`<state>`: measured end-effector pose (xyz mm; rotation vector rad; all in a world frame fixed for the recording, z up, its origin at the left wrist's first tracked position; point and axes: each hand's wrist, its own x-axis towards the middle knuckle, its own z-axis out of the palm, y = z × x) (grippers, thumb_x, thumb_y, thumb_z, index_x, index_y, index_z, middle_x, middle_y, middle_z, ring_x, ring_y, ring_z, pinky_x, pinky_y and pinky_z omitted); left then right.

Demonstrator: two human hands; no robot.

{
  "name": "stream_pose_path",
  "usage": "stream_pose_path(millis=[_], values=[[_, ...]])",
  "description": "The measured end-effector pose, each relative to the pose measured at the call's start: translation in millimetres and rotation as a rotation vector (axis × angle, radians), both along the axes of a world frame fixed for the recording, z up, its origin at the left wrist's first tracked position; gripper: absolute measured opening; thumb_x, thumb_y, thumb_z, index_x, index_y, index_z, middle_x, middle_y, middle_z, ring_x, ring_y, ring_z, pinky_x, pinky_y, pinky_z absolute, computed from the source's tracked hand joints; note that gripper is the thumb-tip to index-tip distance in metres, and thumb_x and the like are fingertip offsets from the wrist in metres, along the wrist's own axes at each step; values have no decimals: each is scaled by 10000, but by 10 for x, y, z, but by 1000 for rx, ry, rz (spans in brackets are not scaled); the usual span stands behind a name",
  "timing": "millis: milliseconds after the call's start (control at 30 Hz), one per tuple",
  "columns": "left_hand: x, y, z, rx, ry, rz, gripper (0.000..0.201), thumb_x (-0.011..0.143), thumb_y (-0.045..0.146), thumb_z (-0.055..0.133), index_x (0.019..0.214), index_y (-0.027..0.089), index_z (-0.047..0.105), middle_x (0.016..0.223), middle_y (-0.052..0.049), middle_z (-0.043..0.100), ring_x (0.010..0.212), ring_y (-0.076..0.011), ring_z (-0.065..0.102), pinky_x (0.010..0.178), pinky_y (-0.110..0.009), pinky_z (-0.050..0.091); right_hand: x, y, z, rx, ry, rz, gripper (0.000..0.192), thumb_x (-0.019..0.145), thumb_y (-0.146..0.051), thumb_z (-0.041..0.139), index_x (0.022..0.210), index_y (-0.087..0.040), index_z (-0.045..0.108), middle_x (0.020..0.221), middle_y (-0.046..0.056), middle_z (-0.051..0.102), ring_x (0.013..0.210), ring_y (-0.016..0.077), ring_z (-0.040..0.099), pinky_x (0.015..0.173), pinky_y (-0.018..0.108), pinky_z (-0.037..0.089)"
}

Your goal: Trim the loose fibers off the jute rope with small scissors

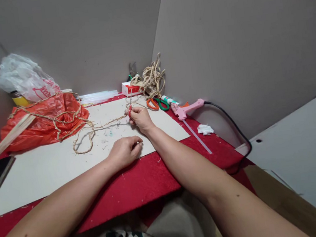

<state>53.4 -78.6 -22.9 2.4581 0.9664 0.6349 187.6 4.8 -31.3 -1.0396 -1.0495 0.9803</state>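
Note:
In my right hand (pixel 142 118) is a small pair of scissors with red handles (pixel 130 111), its thin blades pointing up and away. Twisted straw-coloured rope (pixel 103 125) runs from beside that hand leftward across the white board (pixel 55 161) and loops onto a red plastic bag (pixel 45 125). Whether the hand also grips the rope end, I cannot tell. My left hand (pixel 124 152) rests at the board's near edge, fingers loosely curled, thumb and forefinger apart, with nothing visible in it.
At the back, a rope bundle (pixel 152 78) sits beside a red-and-white box (pixel 129 89) and clear glue sticks (pixel 99 97). Orange scissor handles (pixel 152 104) and green ones (pixel 163 104) lie nearby. A pink glue gun (pixel 188 109) with a black cord is at right. Walls enclose the back.

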Motion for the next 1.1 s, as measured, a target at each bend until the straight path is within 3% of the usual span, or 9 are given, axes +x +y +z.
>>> stream_pose_path(millis=[1100], values=[[29,8,22,2,50,-38,247,832,237,441,885,188,677,820,-33,700,685,-145,597,635,-242,410,-42,-57,41,3,-31,74,290,641,-357,688,525,-171,498,385,-87,411,325,37,367,324,163,242]])
